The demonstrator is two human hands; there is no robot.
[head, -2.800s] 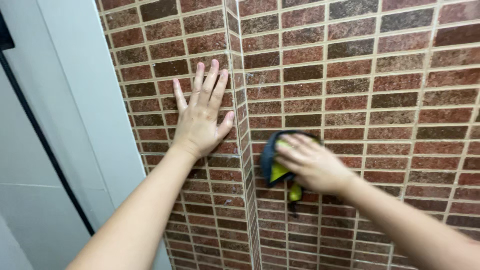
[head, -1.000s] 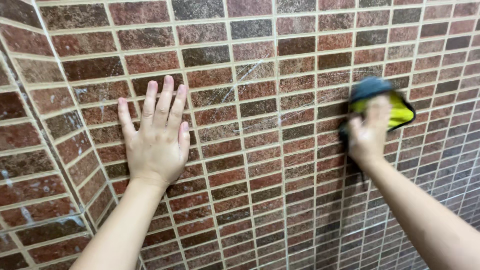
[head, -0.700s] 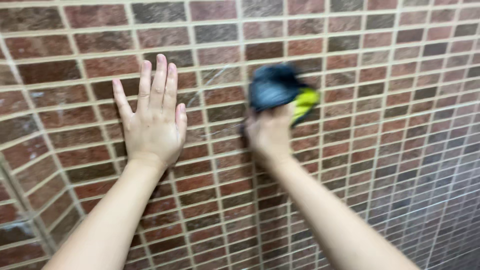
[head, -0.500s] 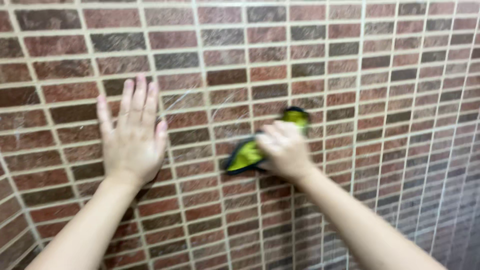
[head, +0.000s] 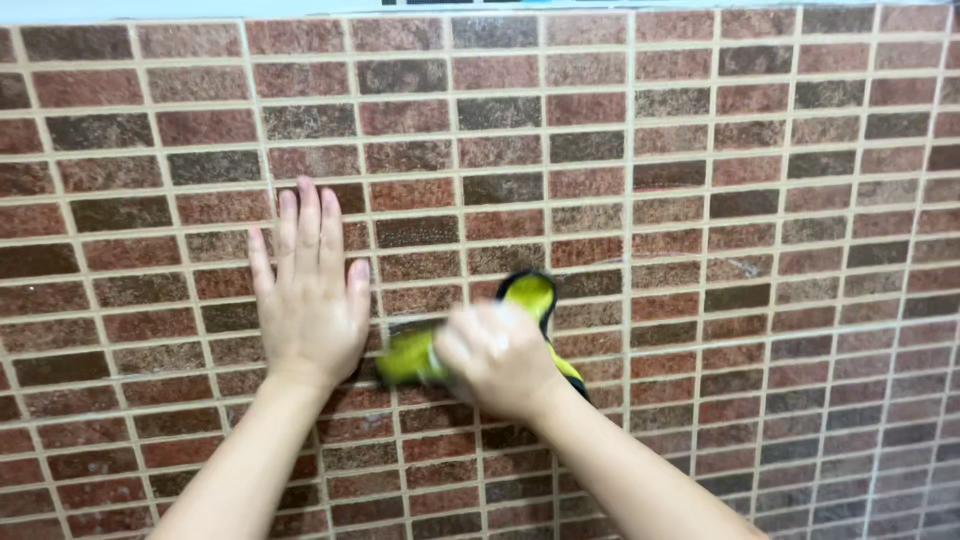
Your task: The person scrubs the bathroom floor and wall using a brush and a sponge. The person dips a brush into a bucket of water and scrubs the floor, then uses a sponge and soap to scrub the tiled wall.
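Observation:
My left hand (head: 312,295) lies flat on the brick-tiled wall (head: 700,200), fingers together and pointing up, holding nothing. Just to its right, my right hand (head: 495,357) presses a yellow-green cloth with dark edging (head: 528,297) against the wall. The cloth sticks out above my fingers and to the left of them, close to my left hand's wrist. My right hand is blurred with motion.
The wall of red-brown and dark brick tiles with pale grout fills nearly the whole view. A thin pale strip (head: 200,8) runs along the top edge above the tiles.
My right hand has swept the cloth from the upper right down and left across the wall, ending beside my left hand. My left hand stays flat on the tiles.

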